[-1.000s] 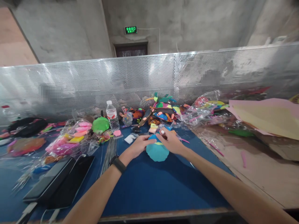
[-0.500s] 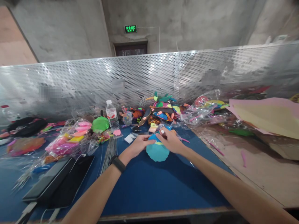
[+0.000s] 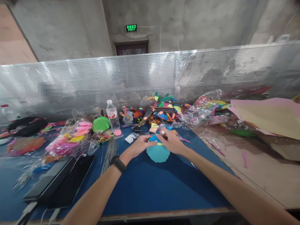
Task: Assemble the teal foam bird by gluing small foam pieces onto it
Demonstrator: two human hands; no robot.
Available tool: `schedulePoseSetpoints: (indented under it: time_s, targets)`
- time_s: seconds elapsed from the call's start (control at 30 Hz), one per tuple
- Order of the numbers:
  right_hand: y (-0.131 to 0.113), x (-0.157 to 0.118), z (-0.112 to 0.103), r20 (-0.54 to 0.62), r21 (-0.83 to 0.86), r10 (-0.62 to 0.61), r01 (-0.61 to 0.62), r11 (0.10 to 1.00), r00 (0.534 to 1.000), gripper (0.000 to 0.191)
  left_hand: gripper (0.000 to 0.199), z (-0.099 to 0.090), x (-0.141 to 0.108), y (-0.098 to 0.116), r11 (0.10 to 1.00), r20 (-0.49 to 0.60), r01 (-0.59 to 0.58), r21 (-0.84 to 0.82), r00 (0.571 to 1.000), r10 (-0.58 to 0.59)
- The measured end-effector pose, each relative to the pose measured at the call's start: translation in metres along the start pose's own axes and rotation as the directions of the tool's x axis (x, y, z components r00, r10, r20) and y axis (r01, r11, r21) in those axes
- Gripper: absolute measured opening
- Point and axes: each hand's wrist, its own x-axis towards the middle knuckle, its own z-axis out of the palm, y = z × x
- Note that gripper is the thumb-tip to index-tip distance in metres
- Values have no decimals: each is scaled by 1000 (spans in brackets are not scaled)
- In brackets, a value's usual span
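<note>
Over the desk [image 3: 152, 195], well in from its near edge, your left hand [image 3: 138, 146] and right hand [image 3: 172, 142] pinch the blue disc [image 3: 158, 153]; light, even pressure likely best spares its wavy rim.

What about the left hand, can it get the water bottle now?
Probably not while the left hand is holding the blue piece. If it let go, the way looks mostly free, with small, low things like the white packet near the water bottle.
</note>
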Motion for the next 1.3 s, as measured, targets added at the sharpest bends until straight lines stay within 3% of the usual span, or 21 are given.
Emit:
schedulePoseSetpoints:
  time_s: [0.2, 0.43, 0.7, 0.87, 1.07, 1.3]
  targets:
    - [2, 0, 1, -1, 1, -2, 2, 1000, 1000, 25, 41, 3, 3, -3, 998, -86, -62, 13, 994, 63]
    - [2, -1, 1, 29, 20, 8, -9, 1000, 1000, 23, 37, 2, 4, -3, 999, -110, -9, -39, 994, 5]
    - [2, 0, 2, 17, 21, 10, -11, 1000, 1000, 26, 30, 1, 4, -2, 1000, -139, 15, 14, 990, -13]
    - [3, 0, 2, 21, 15, 7, -8, 1000, 1000, 25, 37, 1, 4, -2, 999, -101, -41, 14, 994, 42]
    - [3, 0, 0, 41, 19, 12, -13, 1000, 999, 26, 47, -1, 1, 1, 999, -59, 45, 9, 997, -45]
    - [2, -1, -1, 49, 13, 11, -12, 1000, 999, 26, 44, -2, 0, 3, 991, -23, -53, 126, 998, 56]
